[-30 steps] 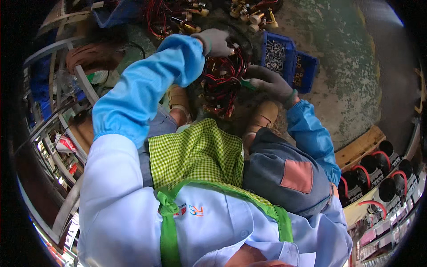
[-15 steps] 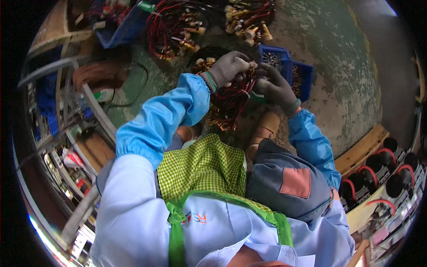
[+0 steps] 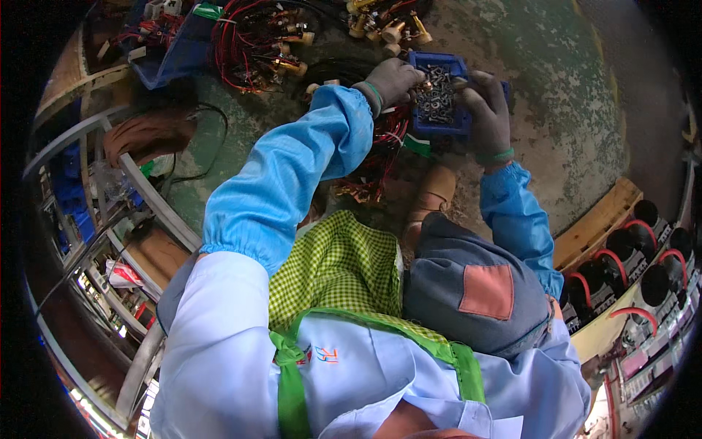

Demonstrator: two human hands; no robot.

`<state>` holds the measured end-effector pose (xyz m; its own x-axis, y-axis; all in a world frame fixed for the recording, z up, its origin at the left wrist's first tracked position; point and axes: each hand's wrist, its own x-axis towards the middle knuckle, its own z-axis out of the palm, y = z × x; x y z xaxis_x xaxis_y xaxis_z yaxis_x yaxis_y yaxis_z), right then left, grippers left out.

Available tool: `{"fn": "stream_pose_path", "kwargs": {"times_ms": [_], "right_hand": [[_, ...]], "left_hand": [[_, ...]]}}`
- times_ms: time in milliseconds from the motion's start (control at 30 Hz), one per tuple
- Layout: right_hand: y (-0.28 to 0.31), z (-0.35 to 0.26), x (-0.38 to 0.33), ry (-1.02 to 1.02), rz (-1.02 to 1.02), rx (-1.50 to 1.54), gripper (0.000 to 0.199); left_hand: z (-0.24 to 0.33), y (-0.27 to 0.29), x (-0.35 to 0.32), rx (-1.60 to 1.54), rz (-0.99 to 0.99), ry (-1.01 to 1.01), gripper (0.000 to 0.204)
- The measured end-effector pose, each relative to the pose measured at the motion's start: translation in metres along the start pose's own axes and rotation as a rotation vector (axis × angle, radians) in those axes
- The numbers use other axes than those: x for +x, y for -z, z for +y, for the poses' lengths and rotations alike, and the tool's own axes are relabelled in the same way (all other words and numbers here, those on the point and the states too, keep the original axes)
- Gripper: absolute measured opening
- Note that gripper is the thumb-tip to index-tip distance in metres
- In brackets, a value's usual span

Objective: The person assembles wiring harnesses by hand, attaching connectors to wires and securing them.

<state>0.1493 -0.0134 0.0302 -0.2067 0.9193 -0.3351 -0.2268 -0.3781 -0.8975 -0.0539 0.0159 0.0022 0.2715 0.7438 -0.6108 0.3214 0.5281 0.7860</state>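
Observation:
My left hand (image 3: 393, 82), in a grey glove, is closed in a pinch on a small brass fitting (image 3: 427, 85) at the near-left side of a blue bin (image 3: 441, 130). That bin holds many small metal screws (image 3: 436, 106). My right hand (image 3: 488, 117), also gloved, is over the bin's right side, its thumb and forefinger apart and nothing visible between them. It partly covers a second blue bin (image 3: 505, 91). Below my left hand, a bundle of red and black wires (image 3: 392, 134) lies on the floor, with a green tag (image 3: 417, 145) beside it.
Coiled wire bundles with brass ends (image 3: 252, 51) lie at the far left, others (image 3: 387, 28) farther along the floor. A blue crate (image 3: 172, 58) stands at the upper left. Metal rack bars (image 3: 150, 186) run along my left; a wooden plank (image 3: 599, 223) and black, red-handled parts (image 3: 621, 256) are at right.
My hands have moved apart from their place together over the wires. The left has shifted right to the screw bin with the brass fitting; the right has moved right and is raised over the bins.

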Motion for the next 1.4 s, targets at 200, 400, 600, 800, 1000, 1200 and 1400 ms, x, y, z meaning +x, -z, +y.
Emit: {"fn": "stream_pose_path", "kwargs": {"times_ms": [200,400,600,800,1000,1200,1400], "right_hand": [[0.019,0.034,0.001,-0.015,-0.038,-0.32,0.042],[0.008,0.015,-0.01,0.223,0.071,-0.293,0.043],[0.014,0.04,-0.001,0.103,0.017,-0.446,0.044],[0.019,0.018,-0.012,0.082,0.172,-0.444,0.046],[0.016,0.049,0.0,0.123,-0.014,-0.52,0.062],[0.017,0.036,0.006,0.352,-0.018,-0.939,0.064],[0.013,0.025,0.006,0.457,-0.024,-1.185,0.058]], "left_hand": [[0.009,-0.023,0.004,0.303,-0.062,-0.262,0.038],[0.014,-0.013,-0.004,-0.017,0.045,0.141,0.046],[0.005,-0.021,0.016,0.077,0.007,0.075,0.048],[-0.004,-0.009,0.008,0.437,-0.132,-0.331,0.048],[-0.009,-0.018,0.01,0.176,0.063,-0.141,0.044],[0.007,-0.018,0.015,0.049,-0.117,0.051,0.052],[0.001,-0.02,0.028,0.136,-0.286,0.116,0.064]]}}
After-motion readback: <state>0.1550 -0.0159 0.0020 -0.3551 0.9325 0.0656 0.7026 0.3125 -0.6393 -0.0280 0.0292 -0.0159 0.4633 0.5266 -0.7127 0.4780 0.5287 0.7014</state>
